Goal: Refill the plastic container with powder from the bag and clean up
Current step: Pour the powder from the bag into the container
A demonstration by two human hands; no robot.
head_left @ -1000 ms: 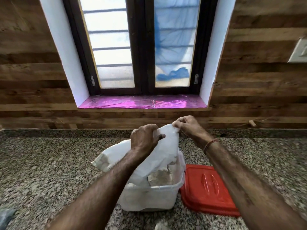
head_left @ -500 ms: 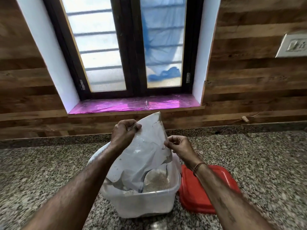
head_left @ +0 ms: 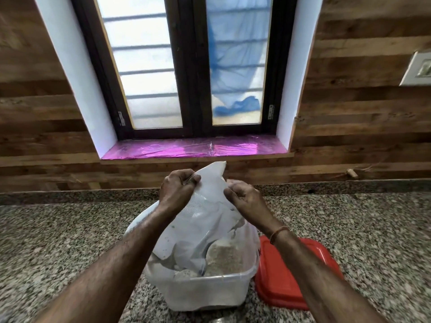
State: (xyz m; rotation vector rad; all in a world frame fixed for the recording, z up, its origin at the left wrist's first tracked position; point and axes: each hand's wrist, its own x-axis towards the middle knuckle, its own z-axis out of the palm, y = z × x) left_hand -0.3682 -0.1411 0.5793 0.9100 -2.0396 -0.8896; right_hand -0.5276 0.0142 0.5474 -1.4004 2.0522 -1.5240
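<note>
Over the desk [head_left: 70, 241], our left hand [head_left: 177, 190] and right hand [head_left: 245, 199] pinch the bag [head_left: 205, 220] top, its mouth down in the container [head_left: 210, 290].

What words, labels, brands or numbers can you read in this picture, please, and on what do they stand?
No text can be read anywhere.
On the white plastic bag: no print shows on the side seen.
On the red plastic lid: no lettering shows.
On the white wall plate: blurred, nothing legible.

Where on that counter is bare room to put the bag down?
Bare counter lies left of the container and right of the red lid. The middle is crowded: left hand and right hand hold the bag over the container.
</note>
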